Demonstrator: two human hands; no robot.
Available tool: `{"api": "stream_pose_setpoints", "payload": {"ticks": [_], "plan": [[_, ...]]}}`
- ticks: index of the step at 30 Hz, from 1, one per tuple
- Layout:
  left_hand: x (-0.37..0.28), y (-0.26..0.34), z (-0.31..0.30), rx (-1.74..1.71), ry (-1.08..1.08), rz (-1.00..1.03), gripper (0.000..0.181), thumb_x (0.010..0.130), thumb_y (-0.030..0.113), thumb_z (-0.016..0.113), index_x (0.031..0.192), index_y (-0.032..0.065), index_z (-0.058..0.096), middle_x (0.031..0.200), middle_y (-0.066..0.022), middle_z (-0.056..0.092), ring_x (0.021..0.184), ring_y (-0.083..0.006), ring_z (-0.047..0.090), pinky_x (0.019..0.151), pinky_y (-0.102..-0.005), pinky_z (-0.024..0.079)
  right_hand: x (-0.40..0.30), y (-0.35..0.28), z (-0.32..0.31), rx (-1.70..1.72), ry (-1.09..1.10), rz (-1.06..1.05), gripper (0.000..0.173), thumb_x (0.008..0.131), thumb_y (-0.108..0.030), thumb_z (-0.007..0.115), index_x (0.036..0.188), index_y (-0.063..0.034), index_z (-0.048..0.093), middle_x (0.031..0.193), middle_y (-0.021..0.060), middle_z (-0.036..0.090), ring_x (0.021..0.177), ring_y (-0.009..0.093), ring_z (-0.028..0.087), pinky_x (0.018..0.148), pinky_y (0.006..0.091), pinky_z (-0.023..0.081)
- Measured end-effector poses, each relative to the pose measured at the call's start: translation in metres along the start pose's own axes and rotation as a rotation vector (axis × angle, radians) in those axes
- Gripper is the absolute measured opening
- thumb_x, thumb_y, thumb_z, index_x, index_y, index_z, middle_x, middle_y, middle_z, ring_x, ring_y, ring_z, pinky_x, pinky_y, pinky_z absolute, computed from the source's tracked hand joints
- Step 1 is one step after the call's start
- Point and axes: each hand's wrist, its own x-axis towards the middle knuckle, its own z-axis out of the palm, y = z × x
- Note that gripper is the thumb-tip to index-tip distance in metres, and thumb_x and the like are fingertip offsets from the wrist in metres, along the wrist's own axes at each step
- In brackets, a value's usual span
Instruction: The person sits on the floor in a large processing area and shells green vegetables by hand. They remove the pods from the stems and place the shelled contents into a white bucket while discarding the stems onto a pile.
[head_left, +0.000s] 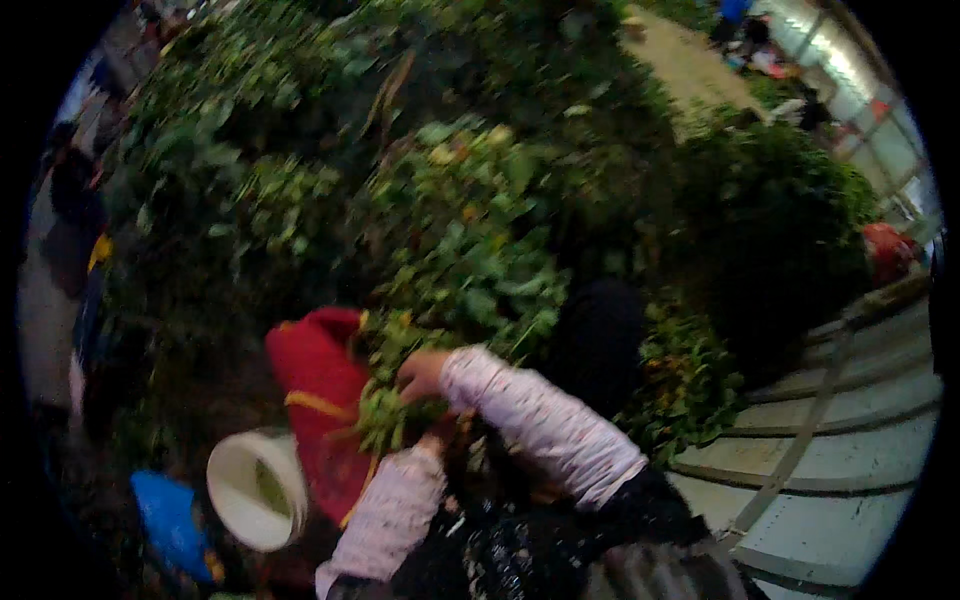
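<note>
My right hand (422, 377), in a pale patterned sleeve, is curled at a bunch of leafy green stems (384, 424) in front of my lap. Just below it, my left hand (441, 435) is mostly hidden by leaves and the right hand, so its fingers do not show. A red sack or cloth with yellow trim (319, 382) lies against the bunch on the left. Beside that, a white plastic bucket (296, 472) is tipped towards me, with something greenish inside. More leafy plants (480, 277) are heaped right beyond my hands. The picture is blurred.
A large mound of leafy plants (300, 172) rises ahead. A blue plastic piece (169, 521) lies left of the bucket. At the right stands a ribbed pale wall or sheet (832, 457), with a red object (889, 251) farther off. People (750, 34) are at the far right.
</note>
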Motion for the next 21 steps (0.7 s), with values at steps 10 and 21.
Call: {"api": "stream_pose_setpoints", "payload": {"ticks": [10,21], "plan": [[0.018,0.041,-0.005,0.289,-0.175,0.088,0.015,0.079,0.021,0.045,0.088,0.0102,0.051,0.065,0.0016,0.049,0.052,-0.0086,0.044,0.044,-0.0203,0.035,-0.081,-0.032,-0.012,0.222,0.647,-0.382,0.023,0.078,-0.019,0.056,0.097,-0.0079,0.050,0.074,0.0135,0.058,0.066,0.026,0.059,0.060,0.0323,0.044],[-0.026,0.053,-0.010,0.365,-0.130,0.268,0.015,0.078,0.017,0.046,0.088,0.0079,0.051,0.065,0.0010,0.049,0.051,-0.0086,0.044,0.042,-0.0201,0.035,-0.074,-0.012,0.006,0.111,1.133,-0.295,0.015,0.081,-0.016,0.053,0.091,-0.0073,0.048,0.080,0.0136,0.054,0.072,0.032,0.054,0.061,0.0383,0.043]]}}
